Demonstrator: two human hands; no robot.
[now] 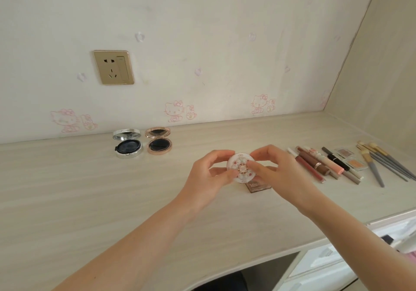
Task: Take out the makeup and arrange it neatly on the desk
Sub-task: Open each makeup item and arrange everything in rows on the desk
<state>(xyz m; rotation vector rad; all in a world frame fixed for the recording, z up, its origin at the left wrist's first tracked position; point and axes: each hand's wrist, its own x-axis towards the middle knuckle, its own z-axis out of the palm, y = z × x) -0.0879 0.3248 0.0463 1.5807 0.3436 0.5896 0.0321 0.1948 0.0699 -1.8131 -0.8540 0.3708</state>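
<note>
A round white compact (pixel 242 167) with a pink floral lid is held above the desk (pixel 90 189) between both hands. My left hand (pixel 208 176) grips its left rim and my right hand (pixel 273 167) grips its right rim. Under it lies a brown palette (pixel 258 187), partly hidden. Two open compacts stand near the wall: a silver one (pixel 128 145) and a rose-gold one (pixel 159 142). To the right lie a row of lip tubes and pencils (pixel 322 164), small eyeshadow pans (pixel 356 163) and several brushes (pixel 380 162).
A gold wall socket (pixel 113 67) sits above the open compacts. The side wall (pixel 382 77) closes the desk at the right. White drawers (pixel 333 266) are below the desk's front edge at the lower right.
</note>
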